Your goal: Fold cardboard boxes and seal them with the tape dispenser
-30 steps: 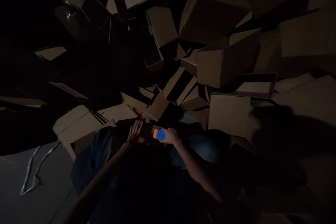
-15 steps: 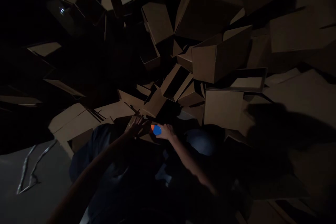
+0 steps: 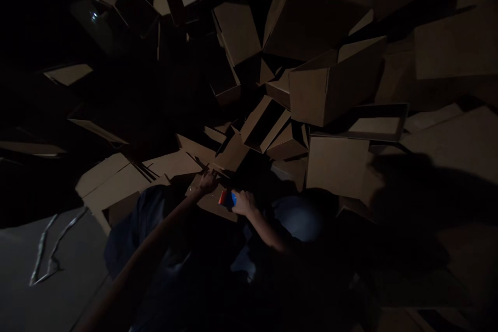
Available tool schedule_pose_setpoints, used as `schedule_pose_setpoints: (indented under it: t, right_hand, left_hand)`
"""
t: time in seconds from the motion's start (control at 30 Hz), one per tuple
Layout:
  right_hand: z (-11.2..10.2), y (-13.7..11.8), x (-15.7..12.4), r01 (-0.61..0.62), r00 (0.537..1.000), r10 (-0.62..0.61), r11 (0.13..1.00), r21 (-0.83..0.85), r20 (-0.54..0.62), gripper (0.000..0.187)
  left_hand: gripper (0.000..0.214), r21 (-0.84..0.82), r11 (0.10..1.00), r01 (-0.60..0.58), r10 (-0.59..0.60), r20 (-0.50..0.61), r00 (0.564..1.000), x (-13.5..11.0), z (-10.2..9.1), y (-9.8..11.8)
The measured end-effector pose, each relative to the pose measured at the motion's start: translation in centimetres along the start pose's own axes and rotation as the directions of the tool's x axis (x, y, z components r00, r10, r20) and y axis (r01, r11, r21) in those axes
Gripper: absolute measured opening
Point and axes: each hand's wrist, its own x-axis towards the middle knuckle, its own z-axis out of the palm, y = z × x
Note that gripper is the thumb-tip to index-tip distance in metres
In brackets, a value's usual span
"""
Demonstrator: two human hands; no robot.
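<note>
My right grip (image 3: 244,202) holds an orange-and-blue object (image 3: 227,198). At its ten o'clock, my left grip (image 3: 209,181) overlies cardboard (image 3: 212,204); whether closed, I can't tell.

Smooth grey floor (image 3: 19,257) at lower left, thin dark seam across it, crumpled shiny silver strip (image 3: 42,240) lying bent on it, tan cardboard box with folded flaps (image 3: 103,181) at its edge, surface beneath the heaped brown cardboard boxes (image 3: 337,166) hidden.
</note>
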Motion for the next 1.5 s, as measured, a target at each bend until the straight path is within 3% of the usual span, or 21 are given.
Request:
schedule_pose_setpoints:
  t: [0.17, 0.37, 0.57, 0.83, 1.1, 1.2, 1.33, 1.43, 1.5]
  right_hand:
    - [0.7, 0.0, 0.2, -0.003, 1.0, 0.003, 1.0, 0.018, -0.012, 0.055]
    - [-0.4, -0.6, -0.3, 0.031, 0.997, -0.036, 0.996, 0.08, 0.069, 0.053]
    - [-2.5, 0.2, -1.0, -0.002, 0.992, -0.024, 0.977, 0.214, 0.12, 0.043]
    - [-2.1, 2.6, -1.5, 0.027, 0.992, -0.061, 0.957, 0.29, 0.108, 0.045]
    - [-2.9, 2.5, -3.0, -0.004, 0.99, -0.034, 0.963, 0.27, 0.136, 0.05]
    - [-4.2, 4.4, -4.0, -0.008, 0.989, -0.038, 0.95, 0.312, 0.142, 0.047]
    - [-5.8, 10.2, -6.7, -0.051, 0.988, -0.008, 0.926, 0.374, 0.154, 0.049]
    - [-6.0, 14.1, -8.5, -0.064, 0.985, -0.022, 0.878, 0.475, 0.173, 0.054]
    - [-5.7, 15.4, -9.2, -0.094, 0.98, -0.007, 0.866, 0.492, 0.199, 0.057]
  left_hand:
    - [0.045, -0.044, 0.993, 0.109, -0.116, -0.197, 0.973, -1.3, 1.8, 3.2]
    - [0.05, -0.065, 0.988, 0.139, -0.153, -0.336, 0.929, -2.9, 2.5, 3.6]
    - [0.049, -0.095, 0.986, 0.136, -0.159, -0.328, 0.931, -2.5, 1.8, 4.1]
    - [0.046, -0.099, 0.984, 0.148, -0.17, -0.281, 0.945, -2.6, 1.4, 4.1]
    - [0.044, -0.081, 0.982, 0.168, -0.184, -0.267, 0.946, -2.4, 1.9, 3.7]
    - [0.044, -0.089, 0.983, 0.16, -0.177, -0.248, 0.952, -2.5, 1.5, 3.8]
    - [0.044, -0.082, 0.984, 0.157, -0.173, -0.253, 0.952, -2.3, 1.3, 3.9]
    - [0.043, -0.09, 0.984, 0.157, -0.175, -0.27, 0.947, -2.1, 1.6, 4.0]
    - [0.042, -0.096, 0.982, 0.163, -0.183, -0.272, 0.945, -2.1, 1.8, 4.0]
